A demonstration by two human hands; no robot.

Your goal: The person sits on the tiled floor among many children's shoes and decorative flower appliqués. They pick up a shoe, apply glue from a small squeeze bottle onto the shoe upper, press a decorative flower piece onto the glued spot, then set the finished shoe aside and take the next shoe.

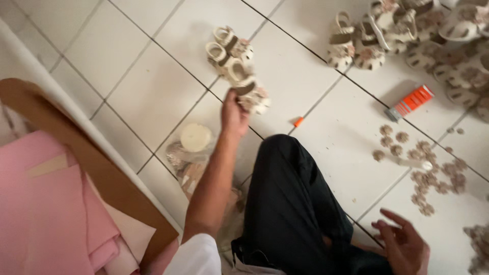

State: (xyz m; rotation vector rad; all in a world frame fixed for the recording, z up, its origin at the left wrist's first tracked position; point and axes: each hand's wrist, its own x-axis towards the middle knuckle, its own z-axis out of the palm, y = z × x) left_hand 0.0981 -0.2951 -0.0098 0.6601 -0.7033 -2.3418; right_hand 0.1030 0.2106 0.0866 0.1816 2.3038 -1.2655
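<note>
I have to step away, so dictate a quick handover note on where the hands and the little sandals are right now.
Left hand grips a small cream sandal at the near end of a short row of sandals on the tile floor.
Right hand is open and empty, hovering low by the knee.
Flower trims lie scattered to the right, beside an orange tube.
A pile of sandals sits at top right.
Done: a few sandals lined up. Left: cannot tell.
</note>
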